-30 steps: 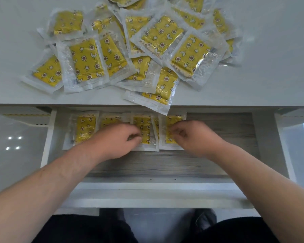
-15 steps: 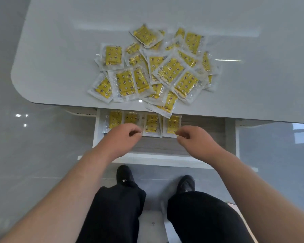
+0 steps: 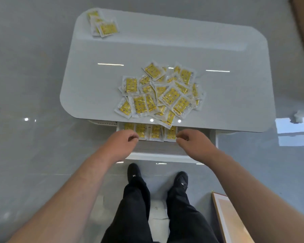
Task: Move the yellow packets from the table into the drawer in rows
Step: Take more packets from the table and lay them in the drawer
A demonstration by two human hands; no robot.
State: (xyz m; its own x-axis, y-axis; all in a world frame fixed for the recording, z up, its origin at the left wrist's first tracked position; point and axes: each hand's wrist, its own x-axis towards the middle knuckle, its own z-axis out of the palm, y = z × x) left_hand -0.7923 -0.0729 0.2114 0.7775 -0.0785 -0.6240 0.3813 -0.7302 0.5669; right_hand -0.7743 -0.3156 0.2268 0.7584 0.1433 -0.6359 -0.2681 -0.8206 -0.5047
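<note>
Now left hand (image 3: 123, 141), right hand (image 3: 194, 143) drawn back from drawer (image 3: 156, 156) packets (image 3: 155, 133); fingers (image 3: 133, 137) loosely curled, empty.

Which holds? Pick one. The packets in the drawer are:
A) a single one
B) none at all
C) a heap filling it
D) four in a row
D: four packets lie side by side along the back of the drawer, with its bare floor showing in front of them.
</note>
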